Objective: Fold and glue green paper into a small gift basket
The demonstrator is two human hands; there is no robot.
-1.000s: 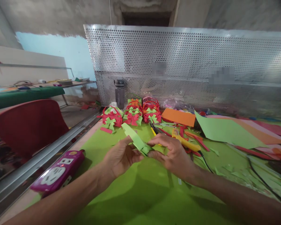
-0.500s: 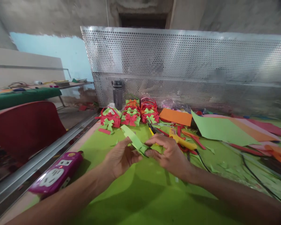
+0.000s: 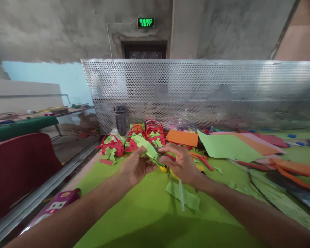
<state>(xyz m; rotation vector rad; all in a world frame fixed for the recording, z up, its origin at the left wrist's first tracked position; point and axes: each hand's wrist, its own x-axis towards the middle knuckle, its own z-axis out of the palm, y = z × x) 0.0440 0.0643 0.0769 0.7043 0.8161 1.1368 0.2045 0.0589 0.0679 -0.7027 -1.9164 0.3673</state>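
My left hand (image 3: 135,167) is closed on a light green paper strip (image 3: 146,146), thumb on top and fingers underneath. The strip slants down to the right, its far end raised. My right hand (image 3: 182,162) pinches the strip's lower end, where it looks folded; its fingertips hide part of the fold. Beneath the right hand, yellow parts of a tool (image 3: 200,168) show, mostly covered. A flat green piece (image 3: 192,198) lies on the table below that hand, with a whitish translucent stick (image 3: 181,196) across it.
Small red and green baskets with bows (image 3: 113,146) stand at the back, near a grey bottle (image 3: 121,120). An orange piece (image 3: 182,137) and green sheets (image 3: 227,146) lie right of them. A purple power strip (image 3: 59,203) sits at the left edge. A perforated metal panel (image 3: 144,79) closes the back.
The view has tilted up, so the table sits lower in it and an exit sign appears. Both hands still hold the green strip. The flat green piece and the stick now show below the right hand.
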